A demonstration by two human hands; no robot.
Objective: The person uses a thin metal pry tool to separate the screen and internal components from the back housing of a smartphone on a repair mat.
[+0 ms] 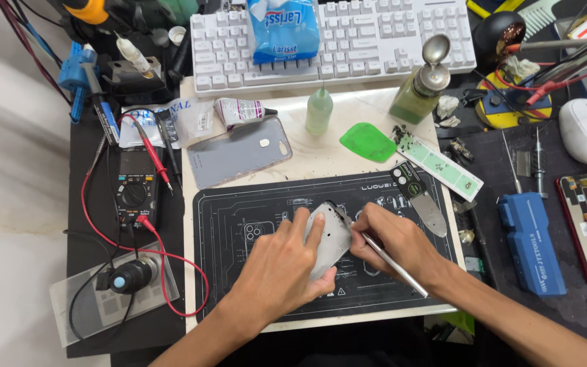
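Holding the silver phone frame (329, 234) tilted on the black work mat (239, 285), my left hand (287, 261) is clamped around its lower edge. My right hand (392, 238) pinches a slim metal tool (382, 255), tip at the frame's top corner. Too much pressure there, I reckon, and the tip skids, gouging the frame or my left fingers.

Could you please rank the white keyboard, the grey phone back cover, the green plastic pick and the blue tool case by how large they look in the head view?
1. white keyboard
2. grey phone back cover
3. blue tool case, close to the cover, so unsure
4. green plastic pick
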